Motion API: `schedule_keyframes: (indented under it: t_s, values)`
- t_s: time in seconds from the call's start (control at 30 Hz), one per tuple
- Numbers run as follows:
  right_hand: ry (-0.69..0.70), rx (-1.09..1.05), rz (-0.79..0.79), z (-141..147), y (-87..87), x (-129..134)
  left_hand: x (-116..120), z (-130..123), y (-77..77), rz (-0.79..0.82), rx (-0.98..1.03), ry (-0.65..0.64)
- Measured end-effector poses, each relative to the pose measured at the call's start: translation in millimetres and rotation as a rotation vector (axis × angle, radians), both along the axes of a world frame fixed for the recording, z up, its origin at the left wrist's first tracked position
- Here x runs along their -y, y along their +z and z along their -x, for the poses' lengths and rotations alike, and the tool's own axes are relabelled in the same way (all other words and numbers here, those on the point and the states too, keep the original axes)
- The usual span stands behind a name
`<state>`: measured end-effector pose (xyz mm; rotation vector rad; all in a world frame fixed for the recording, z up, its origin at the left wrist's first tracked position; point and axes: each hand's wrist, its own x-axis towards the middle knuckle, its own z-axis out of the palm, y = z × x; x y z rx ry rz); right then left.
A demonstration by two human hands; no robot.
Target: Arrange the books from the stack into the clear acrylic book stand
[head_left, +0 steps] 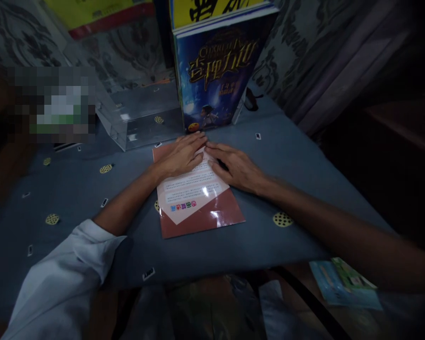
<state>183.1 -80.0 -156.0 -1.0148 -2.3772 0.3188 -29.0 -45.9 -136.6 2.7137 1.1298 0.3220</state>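
Note:
A thin reddish-brown book [198, 208] with a pale printed panel lies flat on the table, turned so that its text is upside down to me. My left hand [182, 155] rests flat across its far left part, fingers stretched out. From the right, my right hand [235, 166] lies on the far right part, its fingers extended and the thumb apart. The fingertips of both hands come close together near the book's far edge. Just beyond them stands an upright blue book [219, 71] with gold lettering on its cover.
A clear acrylic book rack [123, 127] holds the standing books, with a yellow book [212, 12] behind the blue one. The table has a grey-blue patterned cloth [127, 255]. Booklets [343, 283] lie below the table's right front edge. A dark object [252, 100] sits behind the rack.

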Motion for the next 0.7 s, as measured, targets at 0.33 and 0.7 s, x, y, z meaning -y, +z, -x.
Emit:
schedule_keyframes:
  t_s: [0.33, 0.7]
  values:
    - [-0.004, -0.008, 0.037, -10.6, 2.0, 40.0, -2.7, -1.0, -5.6, -0.043, 0.005, -0.037]
    - [0.128, 0.029, 0.157, -39.6, 3.6, 94.8, 2.4, -2.8, -3.1, -0.097, -0.011, -0.028]
